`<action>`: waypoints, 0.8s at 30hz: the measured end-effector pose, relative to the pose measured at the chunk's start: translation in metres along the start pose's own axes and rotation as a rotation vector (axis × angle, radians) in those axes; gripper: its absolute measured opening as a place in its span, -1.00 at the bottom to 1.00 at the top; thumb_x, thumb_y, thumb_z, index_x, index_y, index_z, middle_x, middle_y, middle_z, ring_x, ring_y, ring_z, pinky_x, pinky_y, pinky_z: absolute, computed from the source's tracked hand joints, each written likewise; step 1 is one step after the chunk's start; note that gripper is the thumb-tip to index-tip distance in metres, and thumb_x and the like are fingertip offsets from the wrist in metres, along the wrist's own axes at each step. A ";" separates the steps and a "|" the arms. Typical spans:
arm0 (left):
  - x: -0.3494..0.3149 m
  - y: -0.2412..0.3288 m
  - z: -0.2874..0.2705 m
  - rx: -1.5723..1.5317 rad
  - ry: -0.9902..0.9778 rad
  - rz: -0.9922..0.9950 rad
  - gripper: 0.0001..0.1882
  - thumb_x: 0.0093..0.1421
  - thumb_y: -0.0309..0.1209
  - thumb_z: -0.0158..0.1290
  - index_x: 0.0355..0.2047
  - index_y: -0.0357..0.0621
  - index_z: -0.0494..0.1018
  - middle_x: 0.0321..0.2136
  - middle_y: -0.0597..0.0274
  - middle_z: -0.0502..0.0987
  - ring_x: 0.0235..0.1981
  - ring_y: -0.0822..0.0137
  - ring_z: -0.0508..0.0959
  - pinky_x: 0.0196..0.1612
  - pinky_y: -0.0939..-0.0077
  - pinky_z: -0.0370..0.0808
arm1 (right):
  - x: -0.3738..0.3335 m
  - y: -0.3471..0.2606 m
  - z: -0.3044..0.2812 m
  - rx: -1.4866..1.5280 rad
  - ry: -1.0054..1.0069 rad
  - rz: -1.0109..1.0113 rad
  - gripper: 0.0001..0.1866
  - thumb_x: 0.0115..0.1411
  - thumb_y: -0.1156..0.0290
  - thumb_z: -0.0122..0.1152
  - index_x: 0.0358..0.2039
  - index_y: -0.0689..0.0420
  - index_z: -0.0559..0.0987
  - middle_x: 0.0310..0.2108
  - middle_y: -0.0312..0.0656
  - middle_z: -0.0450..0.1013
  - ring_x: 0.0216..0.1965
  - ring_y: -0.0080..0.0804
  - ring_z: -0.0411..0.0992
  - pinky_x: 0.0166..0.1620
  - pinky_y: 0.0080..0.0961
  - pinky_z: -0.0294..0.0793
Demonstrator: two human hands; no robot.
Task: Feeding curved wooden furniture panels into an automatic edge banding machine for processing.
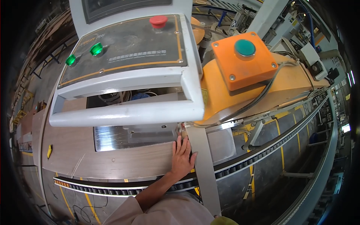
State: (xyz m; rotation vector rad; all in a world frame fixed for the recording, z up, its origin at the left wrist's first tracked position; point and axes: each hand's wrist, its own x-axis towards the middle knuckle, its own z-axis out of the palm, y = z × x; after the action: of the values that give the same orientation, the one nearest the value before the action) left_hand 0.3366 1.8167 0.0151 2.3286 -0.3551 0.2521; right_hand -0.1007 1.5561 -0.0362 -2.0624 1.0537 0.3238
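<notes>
My left hand reaches forward with its palm down and fingers stretched out, holding nothing that I can see. Its fingers rest at the edge of a wood-grain panel, where a long, narrow light-grey strip meets it. The thumb lies against the strip. Just beyond the fingertips is a shiny metal plate, partly under the white handle bar of a machine. Of my right hand nothing can be made out; a yellow-green patch at the lower edge is too cut off to name.
Above the hand stands a grey control panel with a red mushroom button and green buttons. An orange box with a green button sits right of it, its cable hanging down. A roller conveyor rail runs below.
</notes>
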 end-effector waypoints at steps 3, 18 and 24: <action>0.006 0.007 0.008 0.005 -0.010 0.003 -0.34 0.14 -0.34 0.17 0.15 -0.51 0.24 0.28 -0.20 0.16 0.31 -0.30 0.08 0.30 -0.20 -0.03 | 0.010 0.025 -0.006 -0.031 -0.067 0.104 -0.47 0.02 -0.02 0.43 -0.32 0.23 0.52 -0.50 -0.25 0.35 -0.45 -0.43 0.29 -0.38 -0.35 0.27; 0.032 0.043 0.047 0.006 -0.057 -0.015 -0.35 0.16 -0.38 0.14 0.17 -0.52 0.21 0.27 -0.19 0.17 0.31 -0.30 0.08 0.30 -0.20 -0.05 | 0.049 0.032 -0.040 1.075 -0.175 0.387 -0.70 0.11 0.53 0.26 -0.13 0.22 0.46 -0.24 -0.14 0.50 -0.25 -0.35 0.45 -0.14 -0.38 0.47; 0.040 0.055 0.067 0.014 -0.038 -0.012 -0.35 0.17 -0.39 0.14 0.18 -0.50 0.20 0.28 -0.18 0.17 0.32 -0.30 0.06 0.30 -0.20 -0.04 | 0.037 -0.101 -0.062 0.382 0.237 0.197 -0.64 0.10 0.33 0.38 -0.18 0.27 0.51 -0.34 -0.15 0.51 -0.32 -0.43 0.44 -0.20 -0.41 0.46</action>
State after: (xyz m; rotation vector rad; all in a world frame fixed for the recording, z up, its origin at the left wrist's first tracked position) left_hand 0.3609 1.7244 0.0156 2.3513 -0.3596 0.2049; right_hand -0.0064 1.5243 0.0383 -1.6847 1.3507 -0.0293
